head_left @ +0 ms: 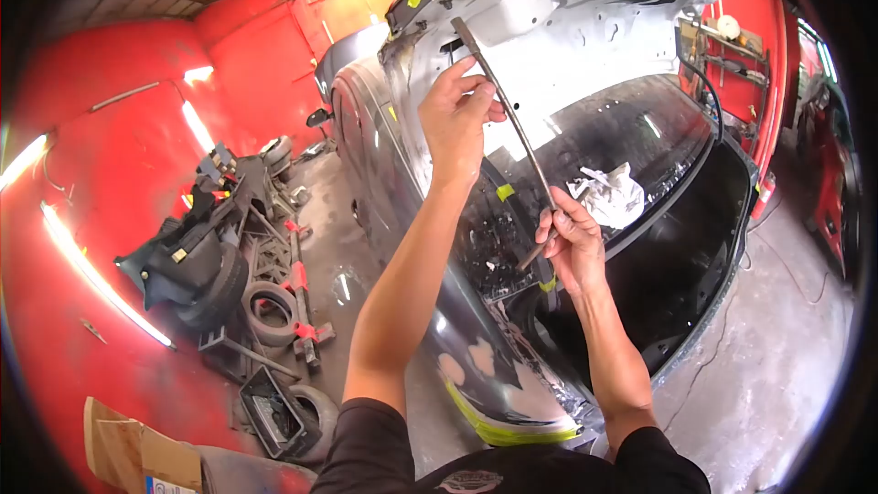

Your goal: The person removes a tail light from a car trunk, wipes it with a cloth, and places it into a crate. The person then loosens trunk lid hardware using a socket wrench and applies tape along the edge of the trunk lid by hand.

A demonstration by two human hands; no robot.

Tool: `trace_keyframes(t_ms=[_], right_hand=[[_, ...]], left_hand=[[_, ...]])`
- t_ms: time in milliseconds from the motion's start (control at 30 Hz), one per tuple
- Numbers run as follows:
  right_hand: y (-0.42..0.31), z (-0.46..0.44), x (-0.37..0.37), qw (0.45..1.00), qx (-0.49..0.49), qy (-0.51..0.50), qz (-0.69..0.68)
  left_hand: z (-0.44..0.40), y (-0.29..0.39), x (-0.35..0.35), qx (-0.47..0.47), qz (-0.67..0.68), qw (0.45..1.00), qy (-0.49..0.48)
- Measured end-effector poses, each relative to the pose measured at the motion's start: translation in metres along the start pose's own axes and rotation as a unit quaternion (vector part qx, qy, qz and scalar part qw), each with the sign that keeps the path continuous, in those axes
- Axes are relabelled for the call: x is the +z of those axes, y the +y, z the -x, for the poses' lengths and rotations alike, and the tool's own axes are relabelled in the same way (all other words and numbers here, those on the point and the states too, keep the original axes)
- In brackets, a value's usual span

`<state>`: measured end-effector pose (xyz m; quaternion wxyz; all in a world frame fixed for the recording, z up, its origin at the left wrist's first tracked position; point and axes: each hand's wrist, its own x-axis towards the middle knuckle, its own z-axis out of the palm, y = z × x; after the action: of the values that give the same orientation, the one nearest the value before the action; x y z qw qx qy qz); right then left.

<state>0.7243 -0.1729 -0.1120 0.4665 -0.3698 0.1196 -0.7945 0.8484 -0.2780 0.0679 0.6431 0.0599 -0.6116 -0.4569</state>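
A long, thin metal rod (pixel 518 135) slants across the view, with a wider flat upper end and a bent lower end. My left hand (pixel 455 123) has its fingers curled against the rod's upper part, thumb beside it. Lower down, my right hand (pixel 578 242) is wrapped round the rod just above the bend. Behind the rod is the raised trunk lid (pixel 549 46), its inner side bare and pale. Beyond my right hand, crumpled white paper or cloth (pixel 611 197) lies on the dark rear window (pixel 654 119).
The open trunk (pixel 668 293) gapes below my right hand. Yellow-green tape (pixel 526 433) edges the car's patched rear corner. Left on the floor are a tire (pixel 270 313), a black crate (pixel 273 413) and car parts. A red car (pixel 828 192) stands right.
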Motion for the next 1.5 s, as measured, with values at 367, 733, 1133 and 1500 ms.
trace_keyframes(t_ms=[367,733,1133,1500], right_hand=[[0.000,-0.012,-0.003,0.996,0.047,-0.029,-0.071],[0.009,-0.016,-0.005,0.974,0.117,-0.057,-0.186],[0.015,-0.020,-0.003,0.968,0.128,-0.062,-0.205],[0.021,-0.019,0.022,0.993,0.097,-0.038,-0.054]], left_hand=[[0.001,0.012,0.004,0.046,-0.064,0.997,0.006],[0.002,0.018,0.009,0.060,-0.091,0.993,0.034],[0.001,0.015,0.005,0.079,-0.089,0.992,0.033],[-0.004,0.013,0.001,0.079,-0.096,0.991,0.041]])
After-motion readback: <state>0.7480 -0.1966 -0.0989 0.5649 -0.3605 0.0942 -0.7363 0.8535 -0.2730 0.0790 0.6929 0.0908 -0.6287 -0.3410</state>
